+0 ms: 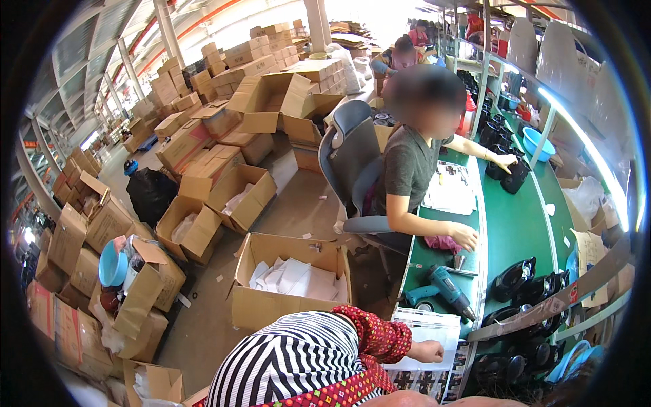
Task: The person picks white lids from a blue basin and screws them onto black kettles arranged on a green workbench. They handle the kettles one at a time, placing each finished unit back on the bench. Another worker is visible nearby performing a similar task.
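My left arm, in a striped shirt and red patterned sleeve cover, reaches right from the lower edge. My left hand (427, 351) is closed, fingers curled, over printed sheets (434, 327) on the near end of the green worktable (422, 261). Whether anything is inside those fingers is hidden. Just beyond the sheets lies a teal heat gun (447, 290) with a metal nozzle. Several black plastic housings (513, 279) stand right of my hand. Some skin shows blurred at the bottom edge, but I cannot make out my right hand there.
Across the bench a seated co-worker (413, 163) touches a black housing (517, 173) with one hand. An open carton of white pieces (291, 302) stands left of the bench. Stacked cartons (264, 54) fill the background. A slanting metal rail (542, 308) crosses above the nearer housings.
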Action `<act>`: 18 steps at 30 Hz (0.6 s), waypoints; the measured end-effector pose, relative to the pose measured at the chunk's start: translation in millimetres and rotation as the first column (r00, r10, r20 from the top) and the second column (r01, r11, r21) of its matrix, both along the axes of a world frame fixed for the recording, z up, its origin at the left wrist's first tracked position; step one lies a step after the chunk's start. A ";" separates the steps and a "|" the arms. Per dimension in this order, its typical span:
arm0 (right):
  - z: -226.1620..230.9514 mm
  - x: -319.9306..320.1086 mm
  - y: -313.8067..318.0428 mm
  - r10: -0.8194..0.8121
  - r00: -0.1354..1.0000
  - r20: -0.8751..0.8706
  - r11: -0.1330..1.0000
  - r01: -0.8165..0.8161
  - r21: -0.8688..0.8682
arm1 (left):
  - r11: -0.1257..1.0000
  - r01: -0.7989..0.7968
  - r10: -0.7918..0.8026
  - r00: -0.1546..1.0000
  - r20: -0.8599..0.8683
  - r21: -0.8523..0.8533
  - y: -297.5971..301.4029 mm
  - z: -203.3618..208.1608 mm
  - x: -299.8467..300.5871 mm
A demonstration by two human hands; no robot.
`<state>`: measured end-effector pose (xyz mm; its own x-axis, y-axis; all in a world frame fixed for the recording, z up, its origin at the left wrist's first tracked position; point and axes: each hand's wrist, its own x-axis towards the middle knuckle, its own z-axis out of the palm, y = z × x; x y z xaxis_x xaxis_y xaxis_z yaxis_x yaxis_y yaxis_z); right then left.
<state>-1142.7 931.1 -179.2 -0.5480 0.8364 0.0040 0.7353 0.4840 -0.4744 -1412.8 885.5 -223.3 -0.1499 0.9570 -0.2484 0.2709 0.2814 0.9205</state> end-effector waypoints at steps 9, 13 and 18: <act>-91.5 28.4 -22.1 -0.061 0.990 0.127 0.963 0.092 -0.253 | 0.988 0.138 -0.143 0.986 -0.081 -0.064 -4.4 -12.9 1.6; -95.9 82.6 -81.2 -0.177 0.973 0.149 0.909 0.219 -0.355 | 0.969 0.239 -0.248 0.946 -0.209 -0.070 -12.9 -36.0 -19.9; -68.9 153.0 -77.5 -0.221 0.944 0.245 0.929 0.280 -0.243 | 0.945 0.063 0.006 0.978 0.209 -0.321 -6.0 -89.6 -19.6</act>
<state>-989.7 853.6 -248.1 -0.2835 0.8991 -0.3336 0.9122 0.1456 -0.3829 -1432.4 879.5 -312.9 -0.0369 0.8223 -0.5679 0.0985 0.5685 0.8168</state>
